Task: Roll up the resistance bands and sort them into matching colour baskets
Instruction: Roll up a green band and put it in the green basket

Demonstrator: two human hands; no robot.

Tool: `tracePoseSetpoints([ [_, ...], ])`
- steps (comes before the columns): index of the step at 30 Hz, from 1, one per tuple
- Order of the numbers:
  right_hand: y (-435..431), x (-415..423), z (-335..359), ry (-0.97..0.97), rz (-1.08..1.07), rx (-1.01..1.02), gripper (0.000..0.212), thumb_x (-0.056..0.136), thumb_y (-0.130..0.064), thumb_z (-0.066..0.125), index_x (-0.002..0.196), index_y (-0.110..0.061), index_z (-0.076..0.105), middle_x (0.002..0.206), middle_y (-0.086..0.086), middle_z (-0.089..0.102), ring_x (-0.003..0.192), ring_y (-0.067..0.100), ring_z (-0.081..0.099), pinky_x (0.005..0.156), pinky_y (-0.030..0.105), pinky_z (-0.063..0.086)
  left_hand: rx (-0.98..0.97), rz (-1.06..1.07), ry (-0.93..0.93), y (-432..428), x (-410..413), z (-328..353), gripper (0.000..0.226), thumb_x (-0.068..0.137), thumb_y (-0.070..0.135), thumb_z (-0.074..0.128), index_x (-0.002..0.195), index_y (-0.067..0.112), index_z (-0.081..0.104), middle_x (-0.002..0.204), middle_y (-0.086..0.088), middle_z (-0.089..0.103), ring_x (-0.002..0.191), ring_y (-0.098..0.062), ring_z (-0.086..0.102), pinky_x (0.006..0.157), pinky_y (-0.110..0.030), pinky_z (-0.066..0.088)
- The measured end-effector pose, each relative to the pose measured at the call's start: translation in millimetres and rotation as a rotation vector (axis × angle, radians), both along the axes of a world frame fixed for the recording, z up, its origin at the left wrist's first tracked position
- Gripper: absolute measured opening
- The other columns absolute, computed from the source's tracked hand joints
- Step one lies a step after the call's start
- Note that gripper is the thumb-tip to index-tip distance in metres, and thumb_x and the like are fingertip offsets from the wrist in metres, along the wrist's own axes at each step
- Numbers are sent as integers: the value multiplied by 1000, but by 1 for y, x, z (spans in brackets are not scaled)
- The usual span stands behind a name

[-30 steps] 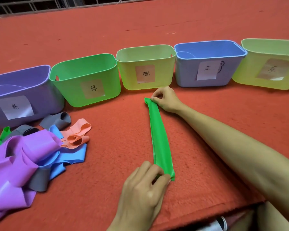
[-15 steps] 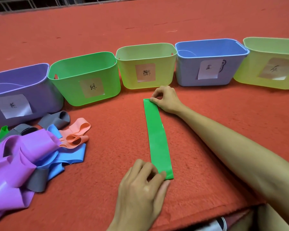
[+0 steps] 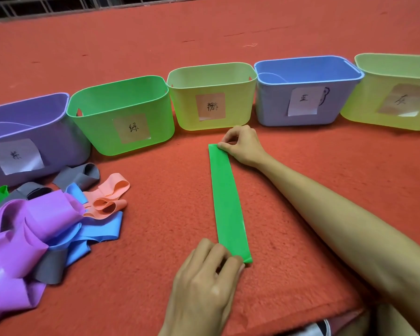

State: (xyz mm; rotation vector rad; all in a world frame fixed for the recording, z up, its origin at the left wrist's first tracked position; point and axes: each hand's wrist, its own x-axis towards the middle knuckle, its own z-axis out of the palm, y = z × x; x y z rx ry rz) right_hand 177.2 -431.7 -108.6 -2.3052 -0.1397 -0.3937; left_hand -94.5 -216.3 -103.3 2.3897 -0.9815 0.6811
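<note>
Green band [image 3: 227,202] lies flat, left hand [image 3: 204,282] pinching near end, right hand [image 3: 240,146] far end.

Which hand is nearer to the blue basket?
Right. The right hand pinches the far end of the green band, close to the blue basket; the left hand holds its near end, farther away.

The green resistance band [image 3: 227,202] lies flat and unrolled, a long straight strip. The green basket [image 3: 102,132] stands upright, apart to its far left. The other bands [image 3: 46,226] lie tangled.
</note>
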Motion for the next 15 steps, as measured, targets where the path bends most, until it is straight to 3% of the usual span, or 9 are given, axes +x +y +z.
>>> tracePoseSetpoints([
  [7, 1, 0, -1, -11, 5, -27, 7, 85, -17, 79, 83, -10, 81, 83, -5, 72, 79, 12, 68, 82, 30, 58, 4, -79, 54, 2, 5, -8, 9, 97, 20, 71, 99, 12, 76, 89, 0, 62, 78, -22, 56, 62, -38, 51],
  [15, -1, 2, -3, -14, -7, -15, 8, 90, -11, 75, 89, -7, 81, 94, 5, 76, 83, 11, 63, 77, 23, 48, 14, -156, 4, 1, 5, -9, 7, 94, 12, 73, 96, 7, 77, 82, -3, 61, 71, -24, 54, 58, -38, 47],
])
